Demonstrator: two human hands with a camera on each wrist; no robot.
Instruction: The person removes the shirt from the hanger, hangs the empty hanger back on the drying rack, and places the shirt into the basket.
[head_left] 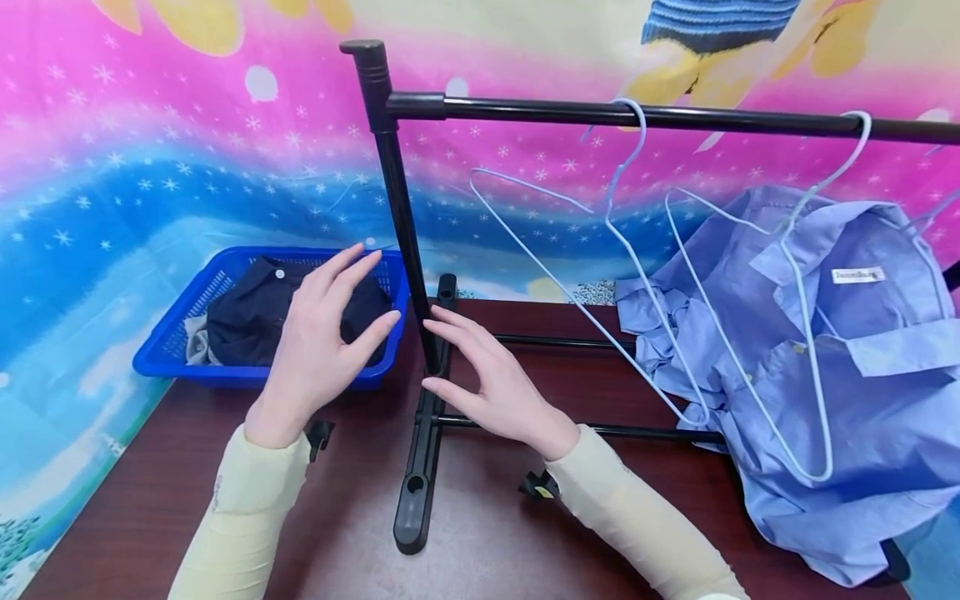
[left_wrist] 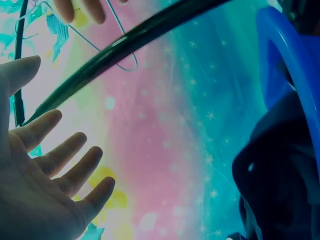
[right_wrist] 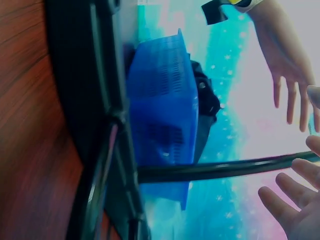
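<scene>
Both hands are empty in the head view. My left hand [head_left: 315, 342], fingers spread and fairly straight, hovers over the front of a blue plastic basket [head_left: 161, 350]. Inside the basket lies folded dark navy clothing [head_left: 247, 312] with a white button, and a bit of grey cloth [head_left: 198, 340] shows at its left. My right hand [head_left: 502, 383] has its fingers extended toward the rack's black upright post [head_left: 401, 208], fingertips right by it. In the left wrist view the left palm [left_wrist: 40, 190] faces the rack with nothing in it.
Two light blue wire hangers [head_left: 637, 275] hang bare from the black rail [head_left: 525, 110]. A light blue shirt [head_left: 885, 433] is draped at the right, over the rack's end. The rack's foot [head_left: 412, 508] stands on the dark red wooden table [head_left: 337, 517], before a colourful printed backdrop [head_left: 187, 167].
</scene>
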